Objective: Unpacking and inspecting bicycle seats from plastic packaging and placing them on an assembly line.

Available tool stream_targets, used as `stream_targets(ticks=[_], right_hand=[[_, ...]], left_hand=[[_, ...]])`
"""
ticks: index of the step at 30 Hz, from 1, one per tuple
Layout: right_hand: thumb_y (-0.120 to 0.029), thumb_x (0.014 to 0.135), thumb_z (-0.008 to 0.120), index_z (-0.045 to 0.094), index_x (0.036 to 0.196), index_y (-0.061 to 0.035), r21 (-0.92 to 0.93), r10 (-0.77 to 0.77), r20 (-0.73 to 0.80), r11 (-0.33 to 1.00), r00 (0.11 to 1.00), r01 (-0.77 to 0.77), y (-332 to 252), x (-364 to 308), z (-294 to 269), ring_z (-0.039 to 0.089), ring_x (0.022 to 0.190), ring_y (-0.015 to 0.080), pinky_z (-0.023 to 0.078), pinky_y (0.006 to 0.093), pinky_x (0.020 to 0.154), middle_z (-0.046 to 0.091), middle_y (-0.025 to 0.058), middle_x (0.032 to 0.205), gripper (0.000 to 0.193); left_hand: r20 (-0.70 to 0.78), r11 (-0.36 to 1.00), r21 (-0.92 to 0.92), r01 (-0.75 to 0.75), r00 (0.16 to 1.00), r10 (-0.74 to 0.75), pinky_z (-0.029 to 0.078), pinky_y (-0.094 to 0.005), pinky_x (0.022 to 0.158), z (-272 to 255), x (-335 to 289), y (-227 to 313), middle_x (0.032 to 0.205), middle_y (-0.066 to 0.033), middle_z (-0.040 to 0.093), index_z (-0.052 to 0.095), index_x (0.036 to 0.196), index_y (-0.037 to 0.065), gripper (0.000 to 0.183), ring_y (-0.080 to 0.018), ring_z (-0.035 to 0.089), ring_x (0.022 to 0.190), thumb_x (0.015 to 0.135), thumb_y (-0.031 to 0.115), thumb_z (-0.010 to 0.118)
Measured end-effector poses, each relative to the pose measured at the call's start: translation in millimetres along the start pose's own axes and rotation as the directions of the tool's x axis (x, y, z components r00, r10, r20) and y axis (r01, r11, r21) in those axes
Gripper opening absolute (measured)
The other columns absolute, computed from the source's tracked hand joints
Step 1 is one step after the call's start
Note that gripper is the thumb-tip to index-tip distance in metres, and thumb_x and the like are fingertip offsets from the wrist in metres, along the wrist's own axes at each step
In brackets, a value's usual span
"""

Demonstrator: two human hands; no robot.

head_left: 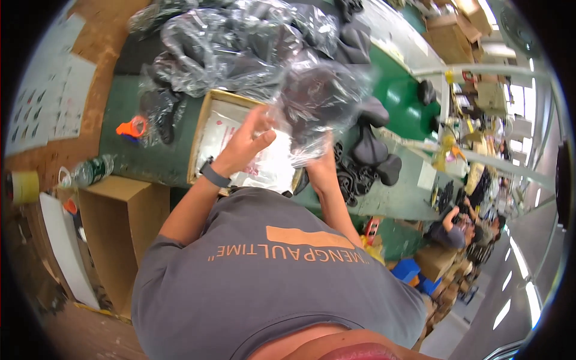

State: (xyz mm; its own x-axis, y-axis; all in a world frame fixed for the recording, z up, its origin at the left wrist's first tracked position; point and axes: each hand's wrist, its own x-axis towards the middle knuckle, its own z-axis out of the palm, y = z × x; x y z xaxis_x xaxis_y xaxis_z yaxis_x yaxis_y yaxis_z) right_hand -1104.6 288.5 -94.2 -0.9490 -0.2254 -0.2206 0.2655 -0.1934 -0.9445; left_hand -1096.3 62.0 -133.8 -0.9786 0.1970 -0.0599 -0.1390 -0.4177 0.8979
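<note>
A black bicycle saddle (318, 93) in a clear plastic bag (309, 150) is held up over the workbench in front of me, slightly blurred. My right hand (323, 167) grips the lower right side of the bag; its fingers are partly hidden behind the plastic. At the bag's left edge is my left hand (251, 137), thumb apart from the fingers, with nothing plainly between them. Beneath my hands stands an open cardboard box (199, 141), with white plastic packets (219, 129) inside.
Bagged saddles (234, 45) pile up at the back. Unwrapped black saddles (369, 147) lie to the right. An orange tape dispenser (133, 127) and plastic bottle (93, 171) are on the left, near an empty carton (114, 192). Another person (453, 231) works farther right.
</note>
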Motion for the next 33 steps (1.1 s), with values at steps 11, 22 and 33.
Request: stream_targets(ticks=[11, 22, 33], right_hand=[[-0.013, 0.094, 0.078, 0.058, 0.147, -0.0011, -0.605, -0.123, -0.408, 0.778, 0.905, -0.167, 59, 67, -138, 0.072, 0.116, 0.0278, 0.06, 0.0394, 0.095, 0.069, 0.0218, 0.134, 0.059], [-0.035, 0.097, 0.075, 0.063, 0.139, -0.0017, -0.894, -0.181, -0.375, 0.331, 0.909, -0.303, 147, 56, -239, 0.067, 0.116, 0.0401, 0.054, 0.0498, 0.102, 0.069, 0.0217, 0.129, 0.055], [-0.078, 0.104, 0.033, 0.079, 0.114, 0.0028, -0.677, 0.267, -0.549, 0.413, 0.792, -0.609, 152, 69, -289, 0.069, 0.12, 0.0433, 0.049, 0.0502, 0.106, 0.076, 0.0282, 0.113, 0.094]], left_hand=[[-0.515, 0.915, -0.401, -0.043, 0.836, -0.187, 0.058, -0.0293, 0.068, -211, 171, -13, 0.114, -0.0115, 0.07, 0.059, 0.137, 0.005, 0.048, -0.0198, 0.067, 0.086, 0.11, 0.045, 0.06], [-0.48, 0.532, 0.823, 0.196, 0.741, 0.469, 0.055, -0.0379, 0.096, -86, 83, -62, 0.14, -0.0158, 0.063, 0.054, 0.15, 0.002, 0.058, -0.0277, 0.064, 0.122, 0.098, 0.014, 0.077], [-0.202, 0.58, 0.808, 0.101, 0.973, 0.111, 0.059, -0.0369, 0.084, -12, -19, -96, 0.114, -0.0104, 0.077, 0.069, 0.134, 0.006, 0.039, -0.0254, 0.076, 0.097, 0.096, 0.011, 0.074]])
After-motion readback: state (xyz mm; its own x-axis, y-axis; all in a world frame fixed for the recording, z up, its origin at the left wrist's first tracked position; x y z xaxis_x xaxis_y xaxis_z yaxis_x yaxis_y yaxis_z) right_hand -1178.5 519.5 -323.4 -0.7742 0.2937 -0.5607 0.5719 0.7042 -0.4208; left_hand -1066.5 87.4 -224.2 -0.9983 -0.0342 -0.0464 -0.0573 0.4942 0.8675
